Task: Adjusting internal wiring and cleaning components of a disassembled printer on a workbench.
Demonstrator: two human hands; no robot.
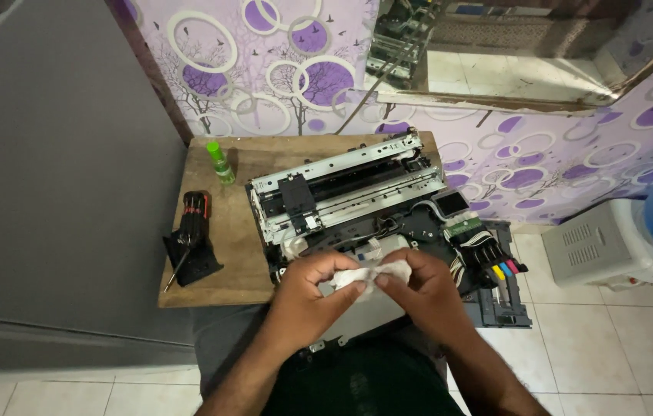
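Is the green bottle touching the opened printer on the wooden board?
Apart. The head view shows the green bottle standing upright near the board's back left corner, with a strip of bare wooden board plainly visible between it and the opened printer.

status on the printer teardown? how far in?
Done: the printer sits on the wooden board with its outer cover off, carriage rail and wiring exposed, and the ink tank block hanging at its right side. In hand: left hand and right hand together pinch a white tissue in front of it. Left: everything is open; the screwdriver and green bottle lie unused.
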